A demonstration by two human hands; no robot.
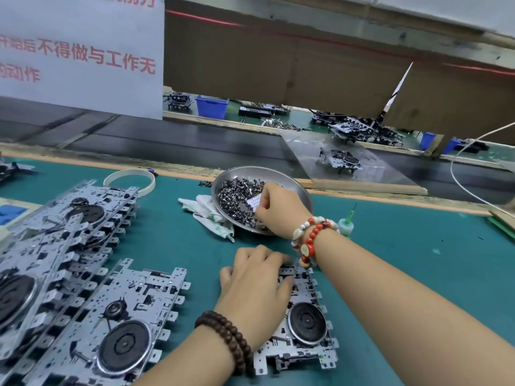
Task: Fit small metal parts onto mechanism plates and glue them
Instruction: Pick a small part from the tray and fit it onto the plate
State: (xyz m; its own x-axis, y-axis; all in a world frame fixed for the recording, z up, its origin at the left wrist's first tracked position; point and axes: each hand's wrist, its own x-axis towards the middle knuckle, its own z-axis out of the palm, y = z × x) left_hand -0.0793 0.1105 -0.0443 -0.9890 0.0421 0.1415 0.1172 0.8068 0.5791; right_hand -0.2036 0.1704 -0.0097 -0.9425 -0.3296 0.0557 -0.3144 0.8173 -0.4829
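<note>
— How is the plate [303, 324] being kept in place?

— It is pressed flat on the bench [418, 260] by the left hand [256, 288], whose fingers are spread loosely over its far end. Nothing is seen to be gripped there; the plate is probably only steadied so that a part can be fitted without it sliding.

— And the right hand [278, 208]?

— It has been reached into the metal dish [301, 190], where the small metal parts [237, 195] are heaped. The fingers are curled down among them, near a slip of paper [254, 202]; whether a part is already pinched cannot be told, since the fingertips are hidden.

— Where has the glue been left?

— A small bottle [346, 222] with a green nozzle is stood just beyond the right wrist, close to the dish, likely so it can be taken up as soon as a part is seated. A crumpled cloth [206, 211] is tucked under the dish's left edge.

— The other plates?

— They are stacked in overlapping rows [78, 274] at the left, well apart from the one being worked.

— And the surroundings?

— The bench is covered in a green mat. A dark conveyor belt [195, 143] is run along behind it, a white notice [80, 51] with red characters is hung above, and blue bins [211, 105] are seen on the far side.
</note>
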